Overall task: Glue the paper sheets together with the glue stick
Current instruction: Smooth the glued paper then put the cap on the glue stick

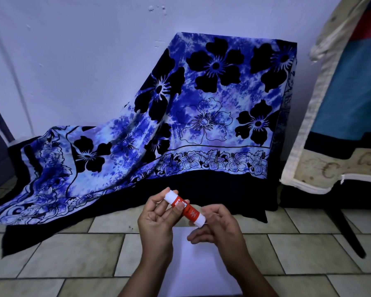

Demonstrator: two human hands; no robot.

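Beige floor tiles with dark grout lines carry a white paper sheet, and much of it is hidden. Both forearms cross its near part, the frame cuts off its bottom edge, and whether it is one sheet or several stacked cannot be told. Above its far edge, off the floor, the left hand and the right hand hold a red glue stick with white ends between them, tilted with its left end higher. The left hand pinches the white cap end between thumb and fingertips. The right hand grips the lower white end with curled fingers, which cover part of that end. The white lettering on the red barrel is too small to read in full. Behind the hands a blue-and-black flower-printed cloth drapes over something box-shaped against the pale wall. The cloth covers that thing entirely, and its dark hem spreads across the floor toward the left edge. At the right a cream-edged padded cushion with blue, red and black panels leans inward, cut off by the frame's right edge. Below it a dark slanting leg comes down to the floor tiles just right of the right hand.
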